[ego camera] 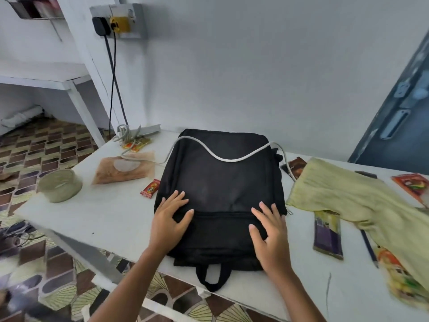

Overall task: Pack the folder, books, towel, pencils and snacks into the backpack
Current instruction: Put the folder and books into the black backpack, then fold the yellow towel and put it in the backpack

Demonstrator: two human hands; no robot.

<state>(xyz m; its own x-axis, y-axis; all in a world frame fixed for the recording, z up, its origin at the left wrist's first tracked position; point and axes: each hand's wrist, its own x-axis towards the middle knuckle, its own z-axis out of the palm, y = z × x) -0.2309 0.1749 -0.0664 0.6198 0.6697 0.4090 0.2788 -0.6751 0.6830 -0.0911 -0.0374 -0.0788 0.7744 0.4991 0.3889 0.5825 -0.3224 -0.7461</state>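
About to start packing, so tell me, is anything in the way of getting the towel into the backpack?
Yes. The backpack looks zipped shut, a grey cable is draped across its far end, and both hands, left and right, rest flat on it. The towel lies beside it.

Matt black cloth is being shown by the backpack (220,187), crinkled yellow-green cloth by the towel (343,196), glossy printed wrapping by the snack packet (327,235), and a smooth pale surface by the table (111,212).
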